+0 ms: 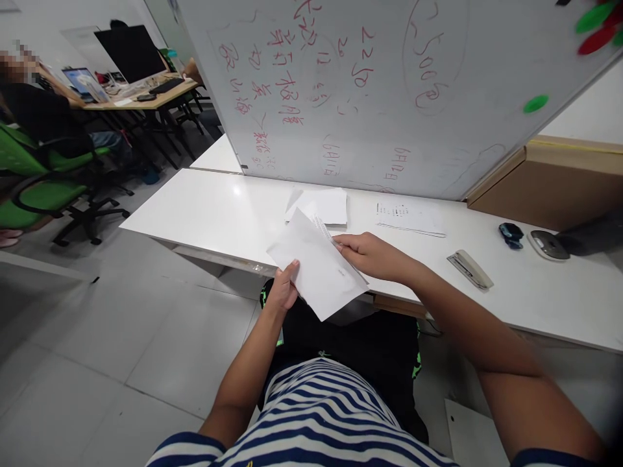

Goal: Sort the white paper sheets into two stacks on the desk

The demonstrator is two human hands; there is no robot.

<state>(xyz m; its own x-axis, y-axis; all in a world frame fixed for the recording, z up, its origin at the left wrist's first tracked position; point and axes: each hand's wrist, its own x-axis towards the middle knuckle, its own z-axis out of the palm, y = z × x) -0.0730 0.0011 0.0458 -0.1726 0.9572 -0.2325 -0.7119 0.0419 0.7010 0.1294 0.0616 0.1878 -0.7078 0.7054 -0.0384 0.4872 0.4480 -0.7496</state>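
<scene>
My left hand (283, 288) pinches the lower left edge of a white envelope (316, 266), held just off the front edge of the white table (219, 207). My right hand (367, 254) grips the envelope's upper right edge, where a slip of printed paper shows at the opening. Both hands are closed on it. Behind the envelope, white sheets (324, 204) lie on the table.
A printed sheet (411, 217), a stapler (470, 269), a small blue object (511, 233) and a grey device (549, 244) lie to the right. A whiteboard (389, 84) with red writing stands behind. A person sits at a far desk (141, 97) on the left; green chairs (43, 188) nearby.
</scene>
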